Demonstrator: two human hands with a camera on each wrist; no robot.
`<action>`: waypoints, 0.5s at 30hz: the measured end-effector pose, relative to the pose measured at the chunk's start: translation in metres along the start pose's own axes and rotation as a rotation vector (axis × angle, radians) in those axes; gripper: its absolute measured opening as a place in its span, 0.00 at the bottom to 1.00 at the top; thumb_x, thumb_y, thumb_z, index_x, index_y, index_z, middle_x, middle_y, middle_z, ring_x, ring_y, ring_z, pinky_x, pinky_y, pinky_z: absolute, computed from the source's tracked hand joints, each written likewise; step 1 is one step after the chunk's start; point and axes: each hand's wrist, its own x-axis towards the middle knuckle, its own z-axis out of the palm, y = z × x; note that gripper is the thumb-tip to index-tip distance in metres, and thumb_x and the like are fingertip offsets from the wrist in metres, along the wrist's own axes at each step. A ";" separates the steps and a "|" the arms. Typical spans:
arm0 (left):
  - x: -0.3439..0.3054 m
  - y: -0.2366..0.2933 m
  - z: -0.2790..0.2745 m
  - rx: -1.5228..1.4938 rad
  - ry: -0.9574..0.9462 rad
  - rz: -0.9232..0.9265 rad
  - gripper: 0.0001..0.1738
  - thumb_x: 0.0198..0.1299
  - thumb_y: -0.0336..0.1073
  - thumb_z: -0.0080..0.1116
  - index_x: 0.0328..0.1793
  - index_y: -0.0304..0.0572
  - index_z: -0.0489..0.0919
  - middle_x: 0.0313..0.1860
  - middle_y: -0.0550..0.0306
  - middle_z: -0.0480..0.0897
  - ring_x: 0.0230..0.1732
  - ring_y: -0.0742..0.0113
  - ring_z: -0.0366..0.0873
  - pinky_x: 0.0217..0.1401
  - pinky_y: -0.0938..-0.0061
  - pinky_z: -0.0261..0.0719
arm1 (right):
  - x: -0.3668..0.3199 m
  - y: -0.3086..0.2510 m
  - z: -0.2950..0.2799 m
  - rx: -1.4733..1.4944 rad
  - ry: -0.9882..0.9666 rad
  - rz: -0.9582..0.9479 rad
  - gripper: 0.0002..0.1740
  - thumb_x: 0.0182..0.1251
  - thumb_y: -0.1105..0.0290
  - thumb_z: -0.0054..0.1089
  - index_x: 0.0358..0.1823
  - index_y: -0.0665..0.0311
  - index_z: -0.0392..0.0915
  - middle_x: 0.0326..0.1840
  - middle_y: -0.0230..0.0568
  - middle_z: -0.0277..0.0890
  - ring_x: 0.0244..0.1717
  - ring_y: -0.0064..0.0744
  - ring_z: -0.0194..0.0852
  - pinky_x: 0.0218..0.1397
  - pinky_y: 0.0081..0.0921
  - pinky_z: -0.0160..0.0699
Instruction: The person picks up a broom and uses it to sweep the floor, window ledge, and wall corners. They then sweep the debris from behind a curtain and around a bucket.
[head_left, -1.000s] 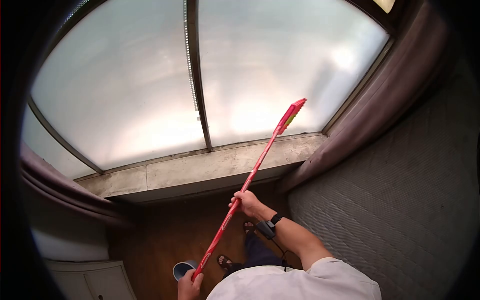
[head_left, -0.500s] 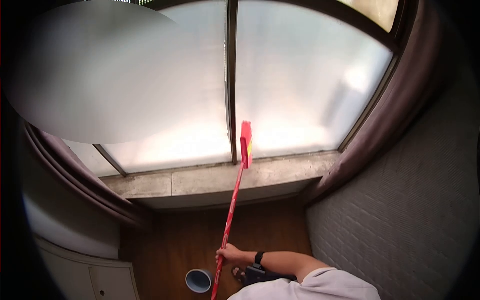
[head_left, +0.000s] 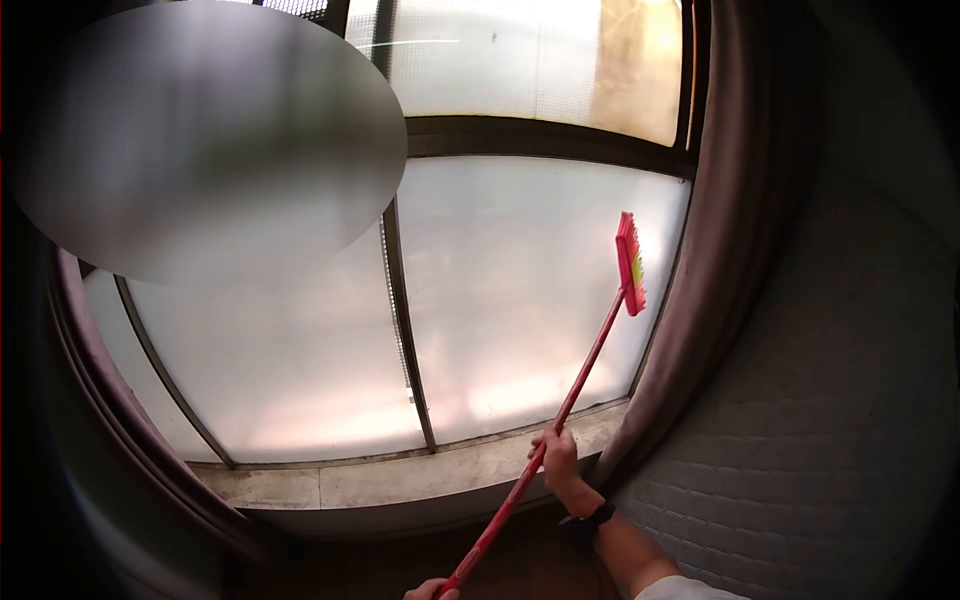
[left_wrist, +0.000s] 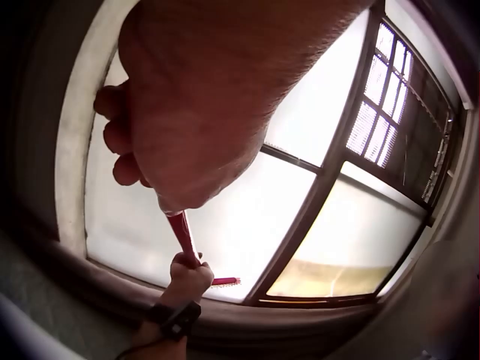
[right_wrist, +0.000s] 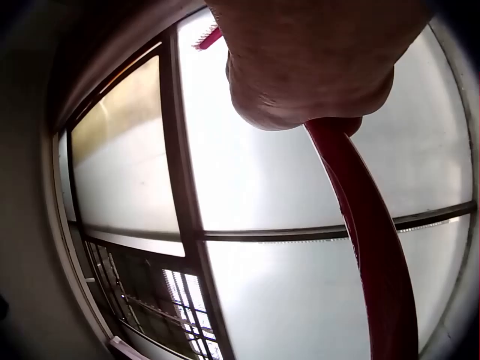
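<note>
A red long-handled brush [head_left: 590,360] slants up across the head view, its red head [head_left: 627,250] with red and yellow-green bristles before the right frosted window pane [head_left: 520,290]. Partway up the pole my right hand [head_left: 560,460] grips it, with a dark strap round that wrist. Lower down, at the bottom edge of the head view, my left hand [head_left: 432,590] holds the pole's near end. Seen from the left wrist, curled fingers of the left hand [left_wrist: 202,105] wrap the pole. In the right wrist view the pole runs out below the right hand [right_wrist: 300,67].
A pale stone sill [head_left: 380,485] runs under the window. Dark frame bars [head_left: 550,140] divide the panes. Mauve curtains [head_left: 725,250] hang at both sides, and a grey quilted surface [head_left: 770,480] stands at the right. A blurred oval covers the upper left.
The brush head first swung left and down to the middle bar, then moved up and right across the right pane. Both hands keep hold of the pole. The head view has tilted upward.
</note>
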 end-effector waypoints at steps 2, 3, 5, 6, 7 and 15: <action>0.034 0.024 0.010 0.046 -0.013 0.059 0.13 0.63 0.38 0.58 0.49 0.36 0.79 0.32 0.40 0.82 0.33 0.52 0.82 0.35 0.65 0.77 | 0.033 -0.033 -0.008 0.106 0.110 -0.133 0.15 0.75 0.57 0.45 0.40 0.62 0.64 0.24 0.36 0.70 0.17 0.27 0.68 0.19 0.25 0.71; 0.049 0.033 0.015 0.097 -0.031 0.121 0.13 0.63 0.38 0.57 0.50 0.38 0.79 0.31 0.39 0.81 0.33 0.51 0.82 0.34 0.65 0.76 | 0.045 -0.050 -0.012 0.148 0.131 -0.156 0.15 0.75 0.56 0.45 0.40 0.61 0.64 0.23 0.34 0.68 0.16 0.26 0.67 0.18 0.23 0.69; 0.070 0.052 0.023 0.150 -0.047 0.187 0.14 0.64 0.37 0.57 0.51 0.39 0.79 0.31 0.39 0.81 0.32 0.49 0.82 0.33 0.64 0.76 | 0.062 -0.085 -0.016 0.238 0.156 -0.214 0.14 0.75 0.56 0.44 0.38 0.60 0.64 0.23 0.33 0.68 0.15 0.24 0.66 0.14 0.22 0.65; 0.077 0.061 0.027 0.150 -0.029 0.265 0.13 0.64 0.37 0.56 0.51 0.39 0.78 0.29 0.41 0.80 0.31 0.51 0.81 0.33 0.65 0.76 | 0.069 -0.102 -0.018 0.230 0.149 -0.220 0.14 0.76 0.57 0.43 0.39 0.61 0.64 0.23 0.33 0.67 0.15 0.24 0.66 0.14 0.22 0.65; 0.085 0.072 0.031 0.153 -0.013 0.341 0.13 0.65 0.37 0.55 0.52 0.39 0.78 0.27 0.43 0.80 0.29 0.53 0.80 0.32 0.66 0.75 | 0.072 -0.123 -0.018 0.224 0.144 -0.224 0.14 0.76 0.57 0.43 0.41 0.61 0.64 0.23 0.34 0.67 0.16 0.25 0.66 0.15 0.21 0.65; 0.107 0.151 0.039 0.142 -0.062 0.281 0.16 0.62 0.35 0.57 0.54 0.36 0.76 0.27 0.48 0.80 0.27 0.61 0.80 0.32 0.69 0.76 | 0.119 -0.218 0.006 0.275 0.065 -0.279 0.10 0.74 0.62 0.44 0.38 0.61 0.65 0.22 0.33 0.67 0.13 0.24 0.64 0.12 0.22 0.62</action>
